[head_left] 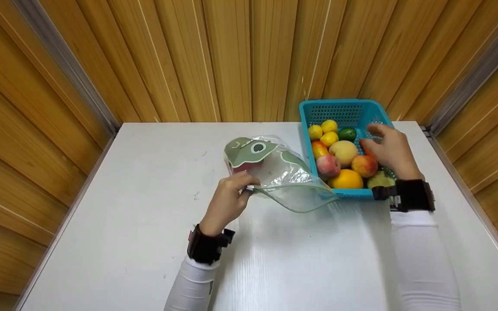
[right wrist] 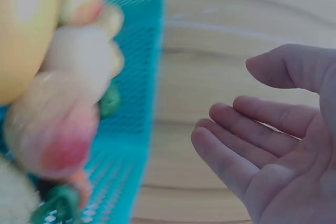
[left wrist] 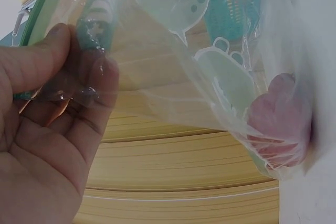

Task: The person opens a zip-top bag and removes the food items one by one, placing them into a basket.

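My left hand pinches the rim of a clear zip bag printed with a green cartoon animal. The bag lies slanted on the table, its mouth gaping toward me. Inside its far end is a pinkish, lumpy thing, its kind unclear through the plastic. Over the right side of a blue basket hovers my right hand, fingers apart and loosely bent, holding nothing. Nearest to it in the basket are a red-yellow peach and a partly hidden red-orange item.
The basket also holds yellow lemons, a dark green fruit, a large pale peach, a pink peach and an orange. Wood-patterned walls border the white table at back and sides.
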### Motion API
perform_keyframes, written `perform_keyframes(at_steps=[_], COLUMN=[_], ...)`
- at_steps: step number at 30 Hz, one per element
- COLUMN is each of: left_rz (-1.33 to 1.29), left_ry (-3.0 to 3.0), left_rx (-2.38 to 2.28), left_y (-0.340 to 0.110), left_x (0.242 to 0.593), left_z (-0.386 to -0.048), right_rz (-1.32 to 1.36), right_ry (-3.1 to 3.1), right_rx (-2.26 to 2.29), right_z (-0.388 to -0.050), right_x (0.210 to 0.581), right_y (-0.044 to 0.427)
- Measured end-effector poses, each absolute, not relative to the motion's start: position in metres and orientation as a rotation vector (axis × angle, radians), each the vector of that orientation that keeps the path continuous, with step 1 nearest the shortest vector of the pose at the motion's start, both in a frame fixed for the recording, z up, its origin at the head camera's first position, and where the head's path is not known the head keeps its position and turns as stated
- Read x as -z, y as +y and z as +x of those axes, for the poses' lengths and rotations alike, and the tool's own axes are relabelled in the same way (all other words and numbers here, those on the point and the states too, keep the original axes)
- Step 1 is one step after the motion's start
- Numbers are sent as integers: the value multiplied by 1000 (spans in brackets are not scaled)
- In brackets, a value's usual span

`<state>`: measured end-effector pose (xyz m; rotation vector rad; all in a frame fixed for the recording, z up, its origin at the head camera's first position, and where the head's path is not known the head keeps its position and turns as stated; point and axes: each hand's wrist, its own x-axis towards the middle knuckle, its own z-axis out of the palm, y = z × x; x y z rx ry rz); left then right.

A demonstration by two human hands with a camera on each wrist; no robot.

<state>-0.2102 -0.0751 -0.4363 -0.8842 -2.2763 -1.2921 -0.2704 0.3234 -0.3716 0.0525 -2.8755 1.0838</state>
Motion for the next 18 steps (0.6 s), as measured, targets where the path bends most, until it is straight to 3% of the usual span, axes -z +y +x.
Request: perform_keyframes(at_steps=[9,18], left_rz=[-882,-880], left_ry=[-2266,-2275], left_rx=[1304,1318], left_y=[-75,-74], left_x=[437,437], left_z=[-211,-210], right_rz=[385,666], right_ry=[-2525,-2365], right_rx=[-1204,-1272], right_z=[-217,-185], right_x=[361,376], right_y=[266,228])
